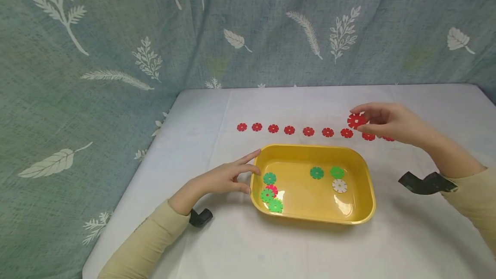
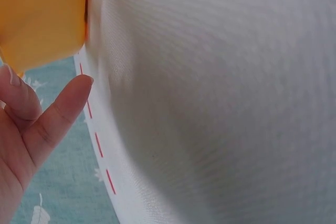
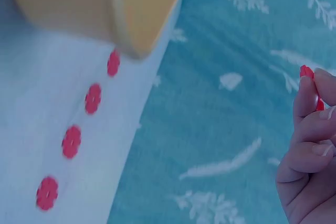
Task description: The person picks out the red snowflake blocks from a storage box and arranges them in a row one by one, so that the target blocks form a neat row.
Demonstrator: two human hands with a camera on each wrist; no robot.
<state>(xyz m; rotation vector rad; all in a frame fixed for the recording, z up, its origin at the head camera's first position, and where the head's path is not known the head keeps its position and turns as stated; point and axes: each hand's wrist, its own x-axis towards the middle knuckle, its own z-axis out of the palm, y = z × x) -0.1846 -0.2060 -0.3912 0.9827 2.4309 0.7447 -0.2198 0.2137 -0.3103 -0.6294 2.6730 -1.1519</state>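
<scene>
My right hand (image 1: 391,122) pinches a red notched disc (image 1: 355,121), shaped like a flower, between thumb and fingers above the row. In the right wrist view that red disc (image 3: 306,71) shows edge-on between the fingertips of the right hand (image 3: 310,150). At the tray's left end, my left hand (image 1: 224,178) has its fingers spread, with fingertips at the rim of the yellow tray (image 1: 310,220). The left wrist view shows the left hand (image 2: 31,135) with thumb and finger apart beside the tray (image 2: 42,24). Whether they press the tray is hard to tell.
A row of red discs (image 1: 289,130) lies behind the tray, its right end partly under my right hand. Inside the tray lie several green discs (image 1: 317,173), a white disc (image 1: 339,185) and a pinkish-red one (image 1: 273,190). A leaf-patterned curtain (image 1: 252,25) hangs behind the white-covered table (image 1: 217,244).
</scene>
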